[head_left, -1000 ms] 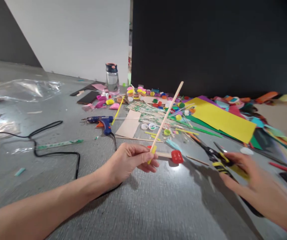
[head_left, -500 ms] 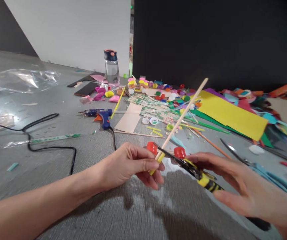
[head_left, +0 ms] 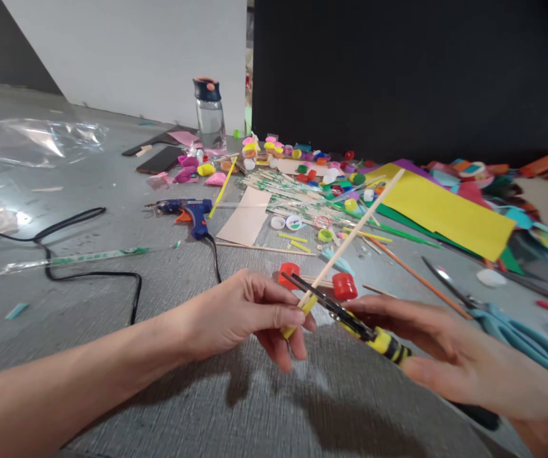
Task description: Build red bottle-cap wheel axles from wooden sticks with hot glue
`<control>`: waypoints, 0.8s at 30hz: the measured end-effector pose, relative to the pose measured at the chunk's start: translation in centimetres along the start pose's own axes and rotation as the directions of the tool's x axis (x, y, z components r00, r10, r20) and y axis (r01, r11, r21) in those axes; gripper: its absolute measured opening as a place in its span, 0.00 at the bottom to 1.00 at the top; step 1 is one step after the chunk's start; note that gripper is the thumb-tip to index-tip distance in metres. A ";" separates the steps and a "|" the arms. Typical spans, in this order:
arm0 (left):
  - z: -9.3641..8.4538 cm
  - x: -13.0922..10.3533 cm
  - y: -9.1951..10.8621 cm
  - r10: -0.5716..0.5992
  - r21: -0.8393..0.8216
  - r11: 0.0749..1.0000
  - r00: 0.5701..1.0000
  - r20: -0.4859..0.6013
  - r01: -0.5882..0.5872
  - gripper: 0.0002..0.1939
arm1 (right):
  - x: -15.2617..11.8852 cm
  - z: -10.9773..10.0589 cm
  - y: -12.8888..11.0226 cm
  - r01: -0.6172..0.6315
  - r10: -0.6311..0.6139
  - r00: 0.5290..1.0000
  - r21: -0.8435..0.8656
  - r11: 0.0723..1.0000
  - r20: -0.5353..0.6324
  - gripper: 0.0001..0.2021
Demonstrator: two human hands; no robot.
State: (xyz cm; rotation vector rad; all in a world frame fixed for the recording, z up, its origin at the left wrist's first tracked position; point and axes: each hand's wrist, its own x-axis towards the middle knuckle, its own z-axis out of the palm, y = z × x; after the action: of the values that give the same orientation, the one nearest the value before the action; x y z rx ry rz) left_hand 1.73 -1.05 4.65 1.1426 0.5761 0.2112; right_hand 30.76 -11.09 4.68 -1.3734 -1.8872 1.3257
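Observation:
My left hand (head_left: 259,315) pinches a thin wooden stick (head_left: 355,232) between thumb and fingers, together with a short yellow straw piece (head_left: 310,305) at its lower end. The stick slants up to the right. My right hand (head_left: 436,356) grips long-nose pliers (head_left: 350,318) with yellow and black handles. Their dark jaws cross the stick just above my left thumb; whether they clamp it I cannot tell. Just behind lie two red bottle caps (head_left: 344,286), joined by wooden sticks.
A blue glue gun (head_left: 195,213) with a black cord (head_left: 133,280) lies at the left. Blue-handled scissors (head_left: 517,337) lie by my right hand. Farther back are wrapped sticks (head_left: 286,197), loose caps, a yellow sheet (head_left: 450,213) and a water bottle (head_left: 210,117).
The pliers' jaws have slid a little farther left across the stick. The stick leans slightly more to the right, and the view has shifted a little.

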 end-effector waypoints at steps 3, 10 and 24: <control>0.1 -0.2 0.2 -0.001 0.026 1.000 1.000 -0.001 0.001 0.09 | -0.2 0.2 0.7 0.022 -0.022 1.000 -0.032 0.999 0.005 0.30; 0.3 -0.2 0.3 0.035 0.051 0.998 0.999 0.013 -0.035 0.09 | -1.3 1.5 0.2 -0.075 0.033 0.995 -0.492 0.867 -0.094 0.40; 0.2 -0.4 0.4 0.027 0.023 0.999 0.994 0.102 -0.030 0.09 | -1.9 1.5 0.9 -0.055 0.014 0.996 -0.524 0.850 -0.083 0.36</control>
State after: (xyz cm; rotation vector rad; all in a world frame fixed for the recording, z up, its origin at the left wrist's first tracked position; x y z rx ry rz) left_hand 1.56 -1.24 5.16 1.1789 0.4733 0.1699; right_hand 30.71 -13.41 3.50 -1.6902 -2.2835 0.7700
